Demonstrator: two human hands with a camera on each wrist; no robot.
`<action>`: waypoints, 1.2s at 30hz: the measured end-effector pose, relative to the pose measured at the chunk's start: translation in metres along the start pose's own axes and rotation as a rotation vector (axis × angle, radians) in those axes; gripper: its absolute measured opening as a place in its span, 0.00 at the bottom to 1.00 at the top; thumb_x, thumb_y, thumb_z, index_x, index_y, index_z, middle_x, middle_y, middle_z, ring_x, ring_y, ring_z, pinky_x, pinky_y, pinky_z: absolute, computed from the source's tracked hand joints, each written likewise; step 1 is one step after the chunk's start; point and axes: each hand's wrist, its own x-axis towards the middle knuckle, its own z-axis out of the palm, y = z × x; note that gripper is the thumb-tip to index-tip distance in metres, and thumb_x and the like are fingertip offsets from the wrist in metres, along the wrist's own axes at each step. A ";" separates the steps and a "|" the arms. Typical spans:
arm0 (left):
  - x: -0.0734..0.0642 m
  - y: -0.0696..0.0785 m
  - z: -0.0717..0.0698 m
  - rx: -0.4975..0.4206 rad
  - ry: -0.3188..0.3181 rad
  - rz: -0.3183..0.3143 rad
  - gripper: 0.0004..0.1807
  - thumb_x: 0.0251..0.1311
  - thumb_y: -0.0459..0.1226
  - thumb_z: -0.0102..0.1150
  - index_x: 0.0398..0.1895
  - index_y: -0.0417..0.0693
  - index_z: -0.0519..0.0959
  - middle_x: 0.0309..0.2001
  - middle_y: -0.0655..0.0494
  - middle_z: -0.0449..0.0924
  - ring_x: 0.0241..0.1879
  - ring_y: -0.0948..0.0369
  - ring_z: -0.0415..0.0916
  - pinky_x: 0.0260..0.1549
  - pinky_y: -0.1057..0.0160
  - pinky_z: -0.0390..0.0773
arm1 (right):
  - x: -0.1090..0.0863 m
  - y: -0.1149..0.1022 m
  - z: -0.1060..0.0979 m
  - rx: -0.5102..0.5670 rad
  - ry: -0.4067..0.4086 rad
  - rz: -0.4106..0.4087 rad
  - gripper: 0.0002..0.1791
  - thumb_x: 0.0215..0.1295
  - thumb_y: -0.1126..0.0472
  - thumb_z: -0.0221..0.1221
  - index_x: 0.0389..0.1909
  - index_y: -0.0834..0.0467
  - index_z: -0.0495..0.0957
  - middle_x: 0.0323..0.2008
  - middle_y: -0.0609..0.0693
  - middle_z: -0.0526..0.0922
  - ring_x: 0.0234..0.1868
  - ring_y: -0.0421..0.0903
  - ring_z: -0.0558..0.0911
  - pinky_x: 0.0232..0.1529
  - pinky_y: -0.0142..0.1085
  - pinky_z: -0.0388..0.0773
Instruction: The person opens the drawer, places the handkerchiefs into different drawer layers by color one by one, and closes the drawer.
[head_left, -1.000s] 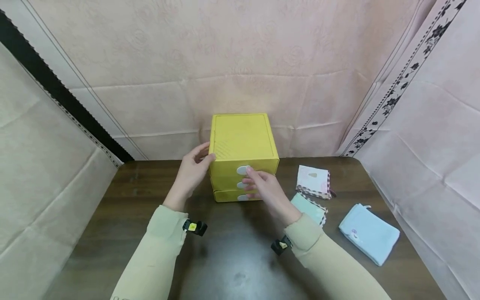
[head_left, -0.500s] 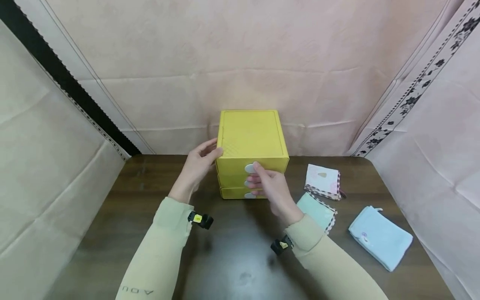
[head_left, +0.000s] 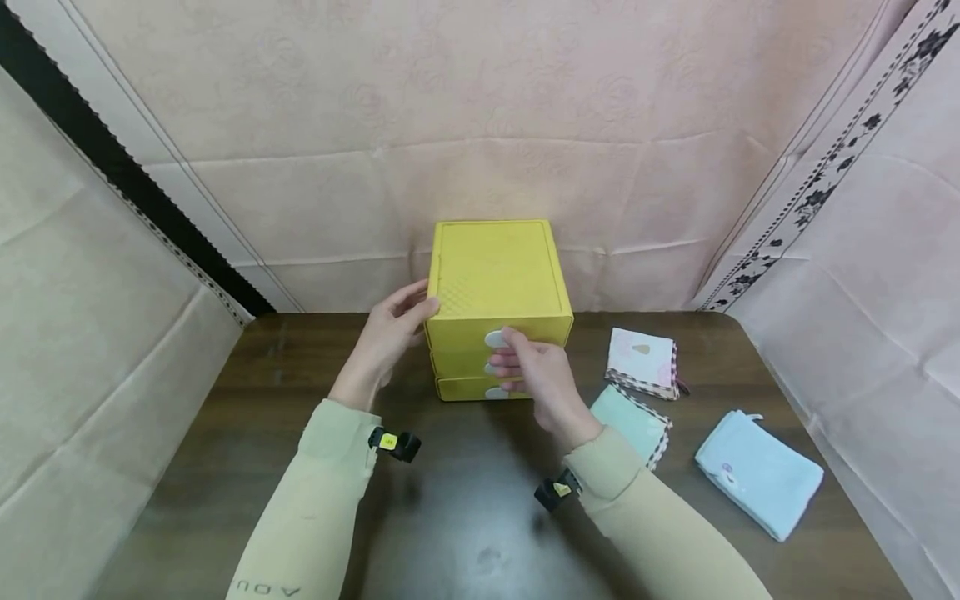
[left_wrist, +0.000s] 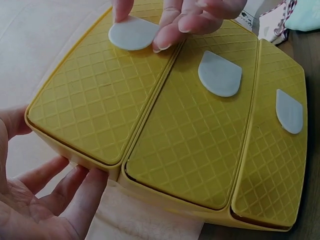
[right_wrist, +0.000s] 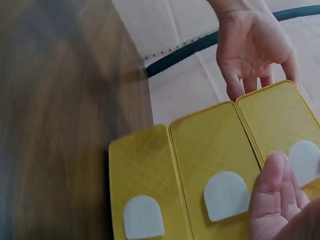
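Yellow three-drawer plastic box [head_left: 491,267] at the back of the dark wooden table [head_left: 450,500], in the head view, between both hands. Left hand [head_left: 386,333] spread loosely at the upper left, thumb at the front top edge; right hand [head_left: 542,377] with thumb and fingers drawn together, apparently pinching the white top tab [head_left: 495,338]. Likeliest trouble: too light a brace during a pull, hence a sliding or tipping box. Near the right sleeve [head_left: 622,479], mint-green folded handkerchief [head_left: 630,421], possibly disturbed by a backward sweep. In the left wrist view, thumb on the tab's straight edge, very shallow contact, so perhaps a slip; left fingertips [left_wrist: 94,175] merely against the side, not wrapped round. In the right wrist view, top tab partly hidden, depth of pinch impossible to tell; lower fingers near the middle tab [right_wrist: 226,196], hence possible snagging of the wrong drawer.
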 end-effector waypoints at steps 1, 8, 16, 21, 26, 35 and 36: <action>-0.003 0.004 0.001 0.006 -0.002 -0.001 0.29 0.56 0.48 0.57 0.62 0.59 0.64 0.55 0.57 0.67 0.50 0.59 0.69 0.48 0.53 0.70 | 0.000 -0.001 0.000 0.005 0.002 0.006 0.30 0.49 0.38 0.59 0.36 0.62 0.80 0.35 0.56 0.82 0.35 0.52 0.80 0.33 0.41 0.78; 0.006 -0.004 0.002 -0.022 0.011 0.009 0.30 0.50 0.52 0.61 0.59 0.63 0.67 0.53 0.59 0.67 0.50 0.60 0.70 0.49 0.52 0.69 | -0.004 -0.006 0.001 0.055 -0.002 0.052 0.30 0.50 0.39 0.59 0.39 0.62 0.78 0.37 0.56 0.81 0.36 0.51 0.79 0.34 0.41 0.77; 0.000 -0.006 0.003 -0.015 0.024 -0.014 0.30 0.49 0.53 0.61 0.58 0.63 0.68 0.52 0.59 0.69 0.49 0.60 0.70 0.48 0.54 0.71 | -0.021 0.000 -0.001 0.046 -0.030 0.099 0.31 0.52 0.39 0.56 0.41 0.63 0.77 0.40 0.56 0.80 0.39 0.51 0.78 0.30 0.37 0.76; -0.002 -0.003 0.002 0.001 0.015 0.012 0.31 0.49 0.54 0.60 0.58 0.62 0.68 0.52 0.59 0.69 0.49 0.60 0.70 0.50 0.54 0.69 | -0.039 0.003 -0.003 0.033 -0.042 0.094 0.34 0.51 0.37 0.56 0.44 0.64 0.75 0.41 0.58 0.79 0.39 0.53 0.78 0.28 0.36 0.76; -0.005 -0.004 0.001 0.016 0.022 -0.004 0.31 0.49 0.54 0.60 0.58 0.62 0.67 0.52 0.59 0.68 0.50 0.60 0.69 0.49 0.55 0.69 | -0.061 0.012 -0.004 0.030 -0.063 0.103 0.33 0.54 0.38 0.55 0.43 0.64 0.75 0.41 0.59 0.79 0.36 0.51 0.78 0.29 0.37 0.76; -0.009 -0.007 0.003 0.027 0.036 0.008 0.32 0.48 0.56 0.60 0.58 0.61 0.67 0.53 0.60 0.68 0.51 0.60 0.68 0.49 0.54 0.70 | -0.085 0.022 -0.008 0.028 -0.084 0.090 0.31 0.52 0.37 0.56 0.41 0.63 0.76 0.38 0.58 0.80 0.34 0.51 0.78 0.27 0.36 0.76; -0.010 -0.008 0.003 0.030 0.040 0.000 0.33 0.47 0.56 0.60 0.58 0.61 0.67 0.53 0.60 0.68 0.51 0.61 0.68 0.49 0.55 0.70 | -0.088 0.023 -0.009 0.031 -0.095 0.096 0.31 0.52 0.37 0.56 0.41 0.63 0.76 0.38 0.58 0.80 0.34 0.51 0.78 0.27 0.36 0.76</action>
